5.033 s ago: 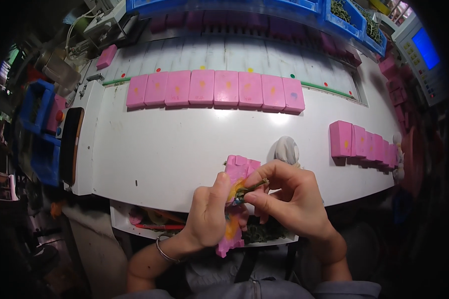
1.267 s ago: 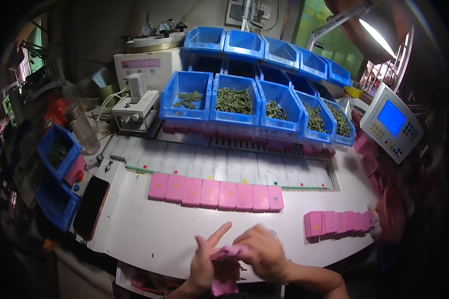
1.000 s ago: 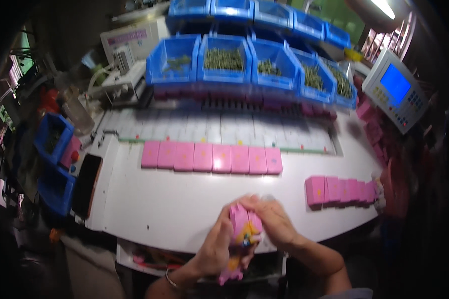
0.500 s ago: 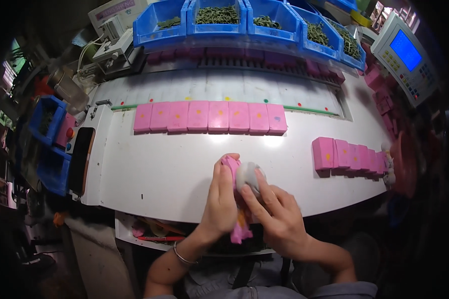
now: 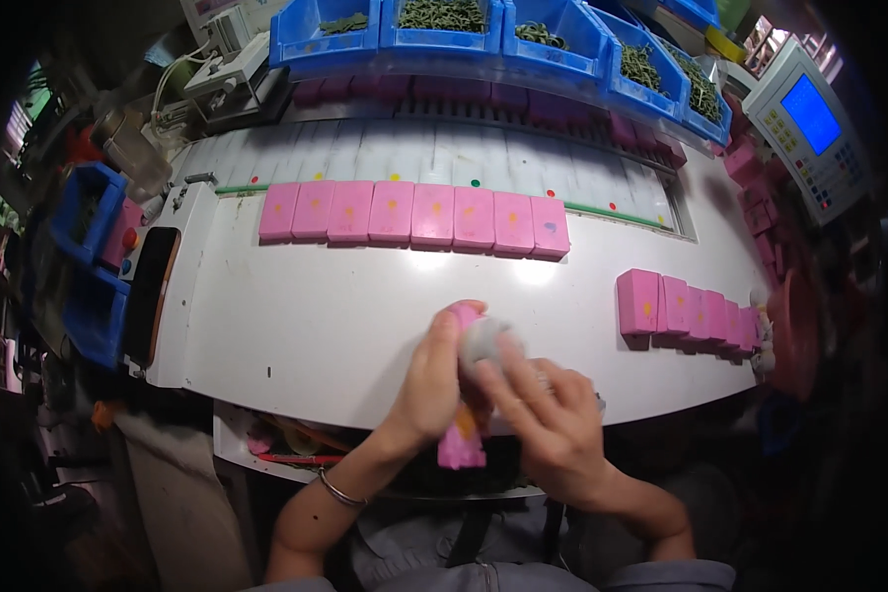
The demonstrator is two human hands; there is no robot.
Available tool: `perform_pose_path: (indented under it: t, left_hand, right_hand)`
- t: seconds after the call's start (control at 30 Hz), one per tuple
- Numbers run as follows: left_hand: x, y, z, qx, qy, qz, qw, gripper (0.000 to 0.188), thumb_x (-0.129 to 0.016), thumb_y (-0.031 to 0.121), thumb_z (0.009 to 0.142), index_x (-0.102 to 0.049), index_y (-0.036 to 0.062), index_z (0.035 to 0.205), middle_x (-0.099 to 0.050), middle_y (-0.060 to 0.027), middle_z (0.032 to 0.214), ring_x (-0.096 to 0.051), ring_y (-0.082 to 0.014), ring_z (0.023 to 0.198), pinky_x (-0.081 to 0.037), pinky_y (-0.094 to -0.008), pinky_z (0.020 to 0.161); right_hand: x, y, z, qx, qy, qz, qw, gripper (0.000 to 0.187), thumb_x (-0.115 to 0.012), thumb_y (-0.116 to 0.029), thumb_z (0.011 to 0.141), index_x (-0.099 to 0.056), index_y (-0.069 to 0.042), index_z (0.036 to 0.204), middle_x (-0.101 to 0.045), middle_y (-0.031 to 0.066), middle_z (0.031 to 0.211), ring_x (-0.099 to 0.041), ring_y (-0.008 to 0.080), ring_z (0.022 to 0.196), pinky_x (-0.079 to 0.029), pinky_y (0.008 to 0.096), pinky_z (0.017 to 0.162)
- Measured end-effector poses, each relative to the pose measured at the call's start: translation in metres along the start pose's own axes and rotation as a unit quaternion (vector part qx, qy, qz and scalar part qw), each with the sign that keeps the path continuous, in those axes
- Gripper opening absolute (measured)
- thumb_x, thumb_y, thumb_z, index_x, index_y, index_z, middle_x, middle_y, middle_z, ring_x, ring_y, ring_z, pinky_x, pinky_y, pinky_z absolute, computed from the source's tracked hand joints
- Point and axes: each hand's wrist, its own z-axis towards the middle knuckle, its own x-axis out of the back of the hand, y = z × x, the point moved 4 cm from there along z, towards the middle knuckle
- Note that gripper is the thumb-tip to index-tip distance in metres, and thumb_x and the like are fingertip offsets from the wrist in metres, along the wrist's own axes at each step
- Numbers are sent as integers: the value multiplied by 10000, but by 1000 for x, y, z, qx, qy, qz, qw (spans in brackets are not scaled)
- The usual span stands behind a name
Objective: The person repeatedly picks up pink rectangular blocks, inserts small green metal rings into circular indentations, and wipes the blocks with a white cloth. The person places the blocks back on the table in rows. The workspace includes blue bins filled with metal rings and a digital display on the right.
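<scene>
My left hand [image 5: 429, 385] is closed round a pink rubber-like block [image 5: 463, 446], held above the table's near edge. One end of the block shows above my fingertips; its lower end hangs below my palm and bears a yellow mark. My right hand [image 5: 560, 424] grips a rounded white-and-grey pad [image 5: 485, 341], smeared by motion, against or very close to the block. What lies between the two hands is partly hidden. Beyond them stands a row of pink blocks [image 5: 392, 212] with small coloured marks. More pink blocks [image 5: 638, 302] line up at the right.
Blue bins [image 5: 442, 41] with green pieces hang over the back. A keypad device with a blue screen [image 5: 809, 113] is at the right. A phone [image 5: 152, 296] lies at the left, beside more blue bins [image 5: 99, 316]. An open drawer [image 5: 229, 449] sits below the table edge.
My right hand has shifted slightly left with the pad, which is now more blurred. The lower end of the pink block has swung a little left. The view has tilted slightly.
</scene>
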Motion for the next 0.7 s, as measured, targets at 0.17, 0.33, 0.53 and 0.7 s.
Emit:
perform_pose_path:
  t: [0.17, 0.33, 0.53, 0.7]
  left_hand:
    - [2, 9, -5, 11, -43, -20, 999, 416, -271, 349, 996, -429, -8, 1141, -578, -113, 849, -570, -131, 603, -489, -247, 537]
    - [-6, 41, -13, -138, -30, -36, 989, 438, -344, 359, 981, -427, -13, 1197, -608, -103, 886, -589, -124, 646, -490, -233, 568]
    - [0, 38, -12, -230, 2, 79, 970, 569, -249, 412, 985, -450, -78, 1192, -615, -163, 1014, -614, -201, 882, -488, -271, 718]
    - [-4, 34, -11, -222, 39, 39, 974, 567, -241, 414, 984, -477, -75, 1146, -624, -161, 947, -601, -179, 798, -492, -268, 673]
  right_hand:
    - [6, 1, 10, 10, -58, 14, 998, 547, -567, -61, 688, -555, -127, 1230, -516, 105, 1274, -516, 203, 866, -396, 293, 694]
    - [35, -5, 7, -46, 72, 114, 990, 551, -558, -29, 692, -509, -11, 1241, -511, 146, 1270, -533, 247, 836, -437, 292, 720]
    - [17, -16, 6, 17, -126, 104, 986, 563, -539, -12, 689, -513, -49, 1250, -496, 127, 1292, -537, 225, 835, -432, 289, 723]
    - [16, -13, 2, -12, -111, 133, 985, 614, -541, -18, 665, -490, -69, 1275, -482, 108, 1309, -535, 216, 830, -424, 308, 753]
